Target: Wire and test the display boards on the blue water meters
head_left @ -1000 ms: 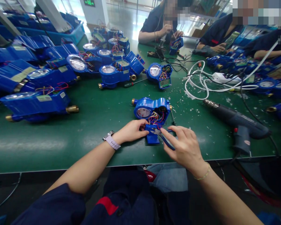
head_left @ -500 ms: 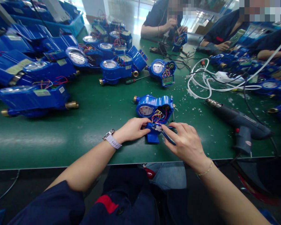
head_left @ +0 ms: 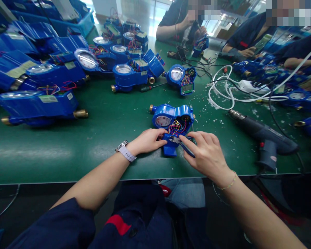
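Observation:
A blue water meter (head_left: pixel 162 112) with brass ends lies in front of me, its housing open and coloured wires (head_left: pixel 175 127) showing. Below the wires, a blue cover (head_left: pixel 170 149) rests against its near side. My left hand (head_left: pixel 154 138) grips the cover's left edge between thumb and fingers. In my right hand (head_left: pixel 207 152) is a pair of cutting pliers (head_left: pixel 188 149) with dark blue handles. The pliers' metal jaws lie over the cover's upper part, just under the wires. Whether the jaws touch a wire is too small to tell.
Several blue meters (head_left: pixel 36 107) crowd the left and back of the green table (head_left: pixel 106 145). A screwdriver (head_left: pixel 146 88) lies behind my meter, beside another open one (head_left: pixel 180 76). A heat gun (head_left: pixel 266 135) and white cable (head_left: pixel 229 97) lie to the right. Co-workers sit across the table.
The whole view has shifted slightly. My left hand keeps its hold on the cover; the pliers in my right hand stay over the cover's upper part, their jaws slightly differently angled.

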### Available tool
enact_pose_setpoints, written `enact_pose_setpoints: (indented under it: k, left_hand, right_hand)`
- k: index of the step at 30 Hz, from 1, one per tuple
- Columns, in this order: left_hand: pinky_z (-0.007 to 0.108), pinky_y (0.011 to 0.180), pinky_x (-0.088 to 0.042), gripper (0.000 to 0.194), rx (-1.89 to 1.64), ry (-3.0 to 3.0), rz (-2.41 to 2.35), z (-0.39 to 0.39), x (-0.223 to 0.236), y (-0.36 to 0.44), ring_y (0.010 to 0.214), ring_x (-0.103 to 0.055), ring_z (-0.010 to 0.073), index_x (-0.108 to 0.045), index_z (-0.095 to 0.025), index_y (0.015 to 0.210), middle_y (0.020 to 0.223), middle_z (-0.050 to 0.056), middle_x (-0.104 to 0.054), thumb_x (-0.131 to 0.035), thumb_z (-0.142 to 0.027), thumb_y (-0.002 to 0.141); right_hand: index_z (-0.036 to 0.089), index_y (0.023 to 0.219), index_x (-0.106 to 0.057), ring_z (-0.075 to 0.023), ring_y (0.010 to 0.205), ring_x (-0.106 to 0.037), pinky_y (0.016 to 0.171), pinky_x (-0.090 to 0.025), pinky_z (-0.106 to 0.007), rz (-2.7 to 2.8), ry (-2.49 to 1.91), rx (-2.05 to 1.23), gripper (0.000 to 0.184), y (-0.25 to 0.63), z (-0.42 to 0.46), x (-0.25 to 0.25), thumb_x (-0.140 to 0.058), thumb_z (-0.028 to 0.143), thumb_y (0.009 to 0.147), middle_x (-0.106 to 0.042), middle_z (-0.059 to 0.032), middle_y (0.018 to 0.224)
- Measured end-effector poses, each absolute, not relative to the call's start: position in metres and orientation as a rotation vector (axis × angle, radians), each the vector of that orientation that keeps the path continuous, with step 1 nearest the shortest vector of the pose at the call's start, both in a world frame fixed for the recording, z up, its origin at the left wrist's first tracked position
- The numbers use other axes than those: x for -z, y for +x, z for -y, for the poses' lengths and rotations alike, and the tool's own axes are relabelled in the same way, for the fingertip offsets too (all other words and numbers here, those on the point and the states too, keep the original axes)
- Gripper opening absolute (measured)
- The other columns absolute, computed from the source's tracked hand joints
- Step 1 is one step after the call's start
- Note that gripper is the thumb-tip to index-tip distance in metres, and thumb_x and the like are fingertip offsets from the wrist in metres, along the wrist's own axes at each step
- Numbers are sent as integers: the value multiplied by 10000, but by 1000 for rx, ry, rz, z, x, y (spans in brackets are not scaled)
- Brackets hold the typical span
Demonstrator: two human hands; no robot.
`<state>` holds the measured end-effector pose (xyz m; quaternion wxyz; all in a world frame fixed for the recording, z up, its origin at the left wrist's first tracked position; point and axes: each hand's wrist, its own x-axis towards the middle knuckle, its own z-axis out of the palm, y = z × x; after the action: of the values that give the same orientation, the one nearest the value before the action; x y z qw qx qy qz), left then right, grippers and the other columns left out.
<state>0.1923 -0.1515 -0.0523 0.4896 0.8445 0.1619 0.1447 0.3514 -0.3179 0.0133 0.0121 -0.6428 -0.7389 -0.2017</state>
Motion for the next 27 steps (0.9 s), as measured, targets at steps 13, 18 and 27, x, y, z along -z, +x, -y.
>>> enact_pose_setpoints:
  k: [13,18,27]
  left_hand:
    - [280,764,-482,247,-297,2197,-359,151,50,190,855,-669,190,-634,-177,1113,965,43,-727,-622,-220,870]
    - [278,731,-458,275,-280,2270,-363,151,48,191,817,-661,187,-628,-168,1146,958,47,-730,-631,-222,876]
    - [280,736,-458,274,-261,2262,-379,151,47,190,828,-665,190,-633,-163,1141,962,51,-733,-642,-219,873]
  right_hand:
    - [191,1226,-652,-281,966,-508,796,-346,-394,2467,-1999,528,408,356,306,-28,-673,246,822,-631,-118,1097]
    - [203,1221,-657,-281,972,-517,775,-330,-380,2565,-1994,477,399,359,299,-39,-685,254,826,-637,-111,1117]
    - [209,1217,-663,-265,925,-521,740,-316,-362,2591,-1892,485,373,368,296,-32,-671,253,847,-651,-102,1080]
